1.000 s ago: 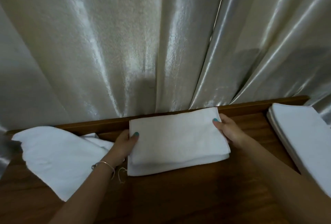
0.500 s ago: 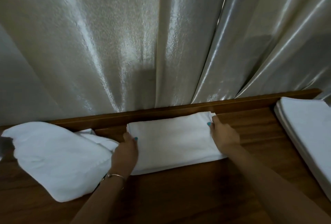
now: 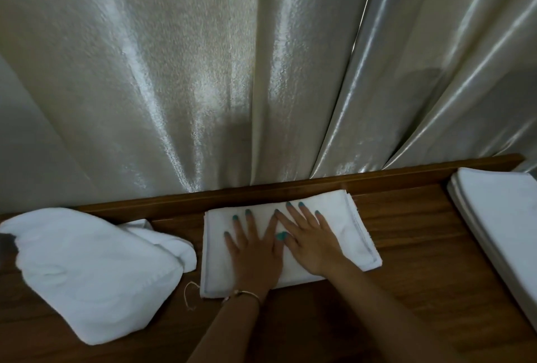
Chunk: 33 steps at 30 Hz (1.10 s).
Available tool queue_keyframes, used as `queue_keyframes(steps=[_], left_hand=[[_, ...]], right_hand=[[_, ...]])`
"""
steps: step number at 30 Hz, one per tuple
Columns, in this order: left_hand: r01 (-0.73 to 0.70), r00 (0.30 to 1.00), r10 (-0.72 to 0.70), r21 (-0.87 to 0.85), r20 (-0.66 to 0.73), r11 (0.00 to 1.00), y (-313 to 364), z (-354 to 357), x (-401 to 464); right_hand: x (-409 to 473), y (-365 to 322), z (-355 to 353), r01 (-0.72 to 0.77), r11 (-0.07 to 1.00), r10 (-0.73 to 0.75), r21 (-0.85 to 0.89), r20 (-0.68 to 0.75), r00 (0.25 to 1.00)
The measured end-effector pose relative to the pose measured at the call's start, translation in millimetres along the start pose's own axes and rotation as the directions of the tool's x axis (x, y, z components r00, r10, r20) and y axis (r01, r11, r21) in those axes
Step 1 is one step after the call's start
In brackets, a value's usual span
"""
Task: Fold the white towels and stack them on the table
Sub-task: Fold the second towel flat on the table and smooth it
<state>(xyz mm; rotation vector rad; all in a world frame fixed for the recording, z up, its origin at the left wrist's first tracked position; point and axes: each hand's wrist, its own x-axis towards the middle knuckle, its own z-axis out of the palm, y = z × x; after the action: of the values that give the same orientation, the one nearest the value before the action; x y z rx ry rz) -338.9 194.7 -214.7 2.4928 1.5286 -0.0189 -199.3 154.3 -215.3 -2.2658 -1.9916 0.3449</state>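
A folded white towel lies flat on the wooden table, close to its back rim. My left hand and my right hand both press down on top of it with straight, spread fingers, side by side, the fingertips nearly touching. A loose, crumpled heap of white towels sits at the left of the table. At the right edge lies a neat stack of folded white towels, partly cut off by the frame.
A shiny pale curtain hangs right behind the table's raised back rim. Bare wood shows between the middle towel and the right stack, and along the near side. A loose thread lies by the towel's left corner.
My hands left the towel's left and right ends and now lie flat on its top, close together. The towel has gone from held at the edges to pressed flat on the table.
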Motion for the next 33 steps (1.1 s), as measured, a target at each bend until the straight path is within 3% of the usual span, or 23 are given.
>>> queue_keyframes(steps=[2, 4, 7, 11, 25, 29, 33], left_hand=[[-0.004, 1.0, 0.005, 0.033, 0.0, 0.999, -18, -1, -1], [0.061, 0.998, -0.061, 0.006, -0.015, 0.998, -38, -6, -2], [0.212, 0.976, -0.216, -0.167, -0.012, 0.963, -66, -15, -7], [0.224, 0.973, -0.232, -0.203, -0.013, 0.953, -70, -17, -9], [0.216, 0.973, -0.226, -0.146, -0.055, 0.965, -70, -10, -3], [0.207, 0.976, -0.214, -0.143, -0.036, 0.968, -74, -7, -3], [0.192, 0.981, -0.192, -0.126, 0.016, 0.973, -75, -13, -6]], right_hand=[[-1, 14, 3, -0.032, 0.999, 0.032, -0.002, 0.031, 0.999], [-5, 33, -1, -0.165, 0.986, 0.165, -0.009, 0.024, 0.986], [-14, 52, -1, -0.4, 0.916, 0.397, -0.028, -0.076, 0.915], [-15, 42, 6, -0.524, 0.851, 0.521, 0.032, -0.176, 0.835], [-13, 41, -3, -0.524, 0.851, 0.519, -0.04, -0.101, 0.849], [-13, 31, -8, -0.533, 0.83, 0.522, -0.163, -0.108, 0.846], [-15, 11, -15, -0.511, 0.745, 0.505, -0.429, -0.139, 0.852]])
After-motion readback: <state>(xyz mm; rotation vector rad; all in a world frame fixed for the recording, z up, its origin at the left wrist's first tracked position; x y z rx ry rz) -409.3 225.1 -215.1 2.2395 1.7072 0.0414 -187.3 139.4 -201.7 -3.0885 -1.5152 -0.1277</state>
